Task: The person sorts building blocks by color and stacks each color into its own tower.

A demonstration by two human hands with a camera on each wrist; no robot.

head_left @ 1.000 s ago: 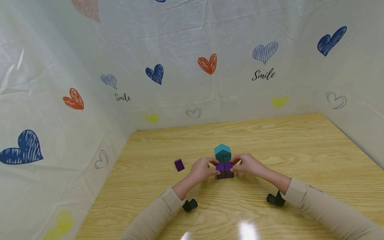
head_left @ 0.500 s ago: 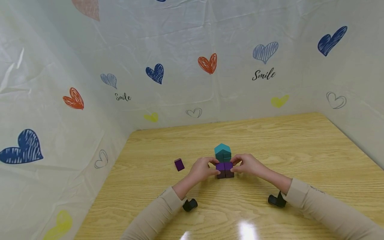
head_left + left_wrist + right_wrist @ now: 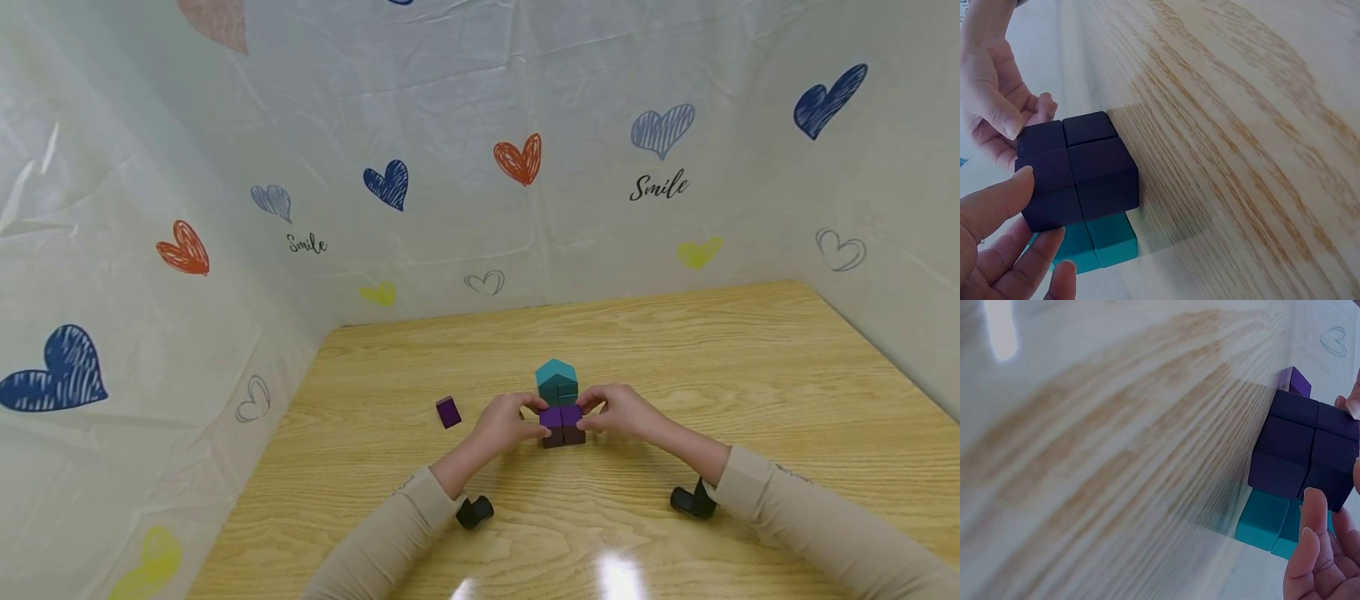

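Dark purple blocks (image 3: 553, 437) stand two wide and two high, pressed side by side on the wooden table. My left hand (image 3: 510, 421) pinches the upper left purple block (image 3: 1047, 170), thumb on its front and fingers behind. On the other side my right hand (image 3: 621, 411) pinches the upper right purple block (image 3: 1337, 422) in the same way. Directly behind them stand teal blocks (image 3: 557, 388), with a lighter pointed top (image 3: 556, 369); the purple blocks and fingers partly hide them in both wrist views.
A loose purple block (image 3: 448, 412) lies on the table (image 3: 375, 483) to the left of the stack. Black wrist cameras (image 3: 475, 512) hang below both cuffs. A white sheet (image 3: 450, 242) with printed hearts borders the table at the back and sides.
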